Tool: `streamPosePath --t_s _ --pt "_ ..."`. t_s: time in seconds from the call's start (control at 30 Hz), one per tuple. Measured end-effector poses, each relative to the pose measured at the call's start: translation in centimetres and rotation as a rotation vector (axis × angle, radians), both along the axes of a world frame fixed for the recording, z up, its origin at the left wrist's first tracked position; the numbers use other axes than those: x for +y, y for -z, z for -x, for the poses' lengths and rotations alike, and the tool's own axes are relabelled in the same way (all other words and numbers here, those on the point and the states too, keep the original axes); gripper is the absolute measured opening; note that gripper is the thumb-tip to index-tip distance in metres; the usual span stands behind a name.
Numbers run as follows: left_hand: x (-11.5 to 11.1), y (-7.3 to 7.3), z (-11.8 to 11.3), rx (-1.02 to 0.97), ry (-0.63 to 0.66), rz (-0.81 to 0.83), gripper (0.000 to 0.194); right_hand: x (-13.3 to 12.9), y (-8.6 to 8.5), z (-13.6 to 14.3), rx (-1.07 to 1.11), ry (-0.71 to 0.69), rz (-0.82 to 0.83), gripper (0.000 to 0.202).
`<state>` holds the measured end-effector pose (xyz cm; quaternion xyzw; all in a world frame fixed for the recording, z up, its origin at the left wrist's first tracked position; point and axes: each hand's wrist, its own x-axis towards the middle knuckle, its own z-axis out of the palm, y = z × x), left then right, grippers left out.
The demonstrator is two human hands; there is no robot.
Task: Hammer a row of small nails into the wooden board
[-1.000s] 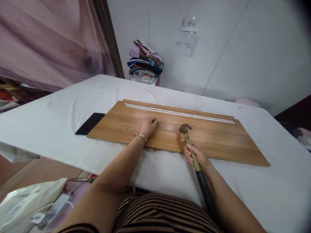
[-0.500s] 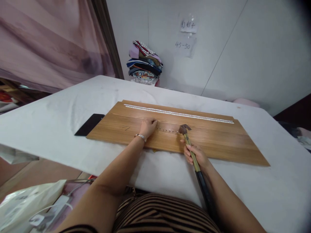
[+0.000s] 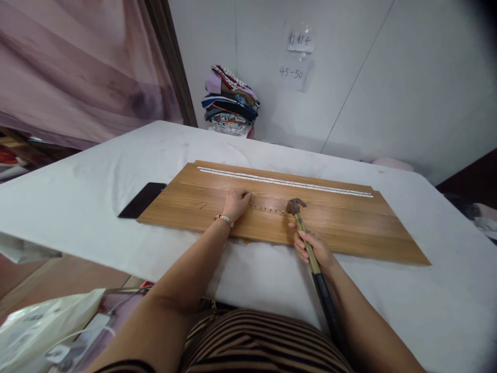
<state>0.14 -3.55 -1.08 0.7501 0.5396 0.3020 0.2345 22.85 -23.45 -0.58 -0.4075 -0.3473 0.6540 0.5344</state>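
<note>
A wooden board [image 3: 345, 224] lies on the white-covered table. My right hand [image 3: 312, 247] is wrapped round the handle of a claw hammer [image 3: 308, 243]. The hammer's rusty head rests low over the board, at the right end of a short row of nails [image 3: 271, 210]. At the row's left end is my left hand [image 3: 236, 205], its thumb and finger pinched together close to the wood; what they hold, if anything, is hidden. Left of that hand, a couple of loose nails [image 3: 201, 205] lie flat on the board. A bracelet circles my left wrist.
Two white measuring strips [image 3: 285, 182] run along the board's far side. A flat black object [image 3: 142, 201] touches its left end. Folded cloths [image 3: 231, 101] are stacked behind the white table [image 3: 97, 171], against the wall. A power strip [image 3: 83, 342] sits at lower left.
The hammer head has shifted very slightly. Both hands keep their places and grips.
</note>
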Motion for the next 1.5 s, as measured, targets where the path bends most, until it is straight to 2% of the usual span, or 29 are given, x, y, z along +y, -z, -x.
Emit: streamPosePath --t_s 0.13,0.4,0.63,0.9,1.23,1.5 --pt "-0.02 -0.06 -0.02 0.008 0.001 0.002 0.027 -0.16 -0.30 0.05 0.002 0.013 -0.023 0.039" --pt "-0.03 -0.23 -0.02 0.017 -0.004 0.007 0.026 0.12 0.04 -0.07 -0.005 0.011 0.037 0.042" --pt "-0.10 -0.19 0.05 0.016 0.000 -0.008 0.025 -0.05 -0.27 0.01 0.004 0.013 -0.004 0.039" --pt "-0.10 -0.14 0.03 0.012 -0.003 -0.004 0.025 0.10 0.13 -0.03 -0.004 0.019 0.045 0.042" --pt "-0.05 -0.29 -0.08 0.021 -0.001 -0.003 0.027 -0.19 -0.47 0.11 0.006 0.010 -0.018 0.039" --pt "0.00 -0.09 0.04 0.015 -0.002 -0.006 0.026 0.10 -0.04 0.03 -0.006 0.017 0.026 0.040"
